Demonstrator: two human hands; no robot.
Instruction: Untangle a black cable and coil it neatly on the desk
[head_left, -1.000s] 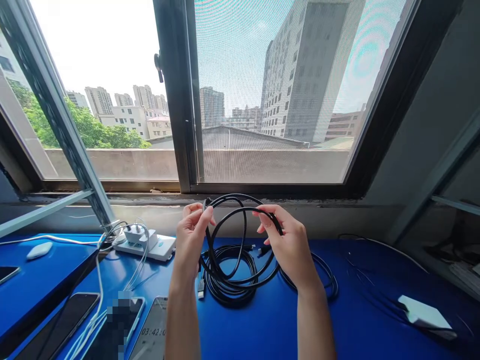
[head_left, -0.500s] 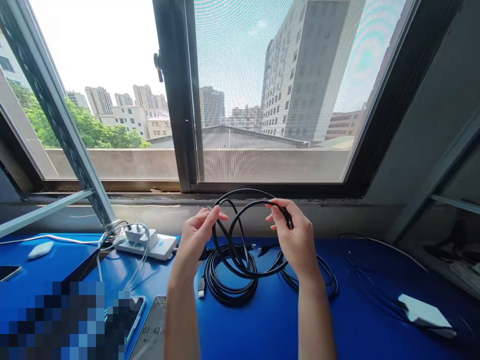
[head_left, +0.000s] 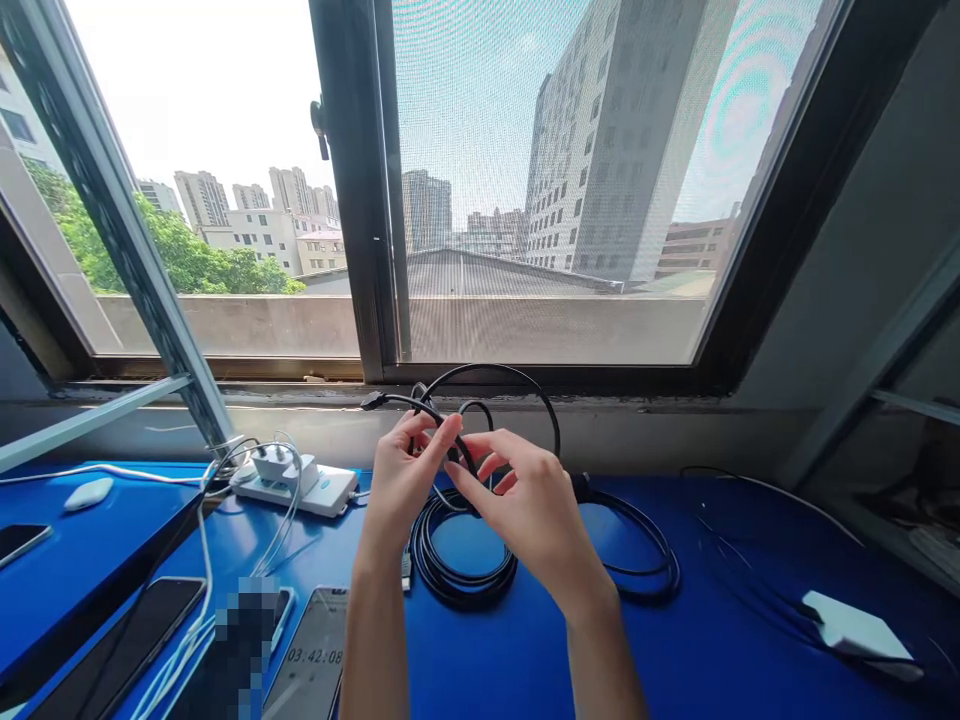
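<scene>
Both of my hands are raised over a blue table (head_left: 712,640), working a black cable (head_left: 517,378). My left hand (head_left: 405,480) pinches the cable where several loops meet; one plug end sticks out to the left above it. My right hand (head_left: 525,510) has come in against the left hand, its fingers closed on the same cable strands. A loop arches above both hands. Under them lies a coiled black cable (head_left: 457,575), and another black loop (head_left: 645,560) rests to the right.
A white power strip (head_left: 296,485) with white leads sits at the left. Phones (head_left: 307,660) lie at the front left, a white mouse (head_left: 88,492) on a raised blue shelf. A white block (head_left: 855,620) sits at the right. A window frame (head_left: 360,200) stands behind.
My right hand has moved left to meet the left hand. The wide loops held between them have closed into a smaller bundle, and a plug end now points out to the left.
</scene>
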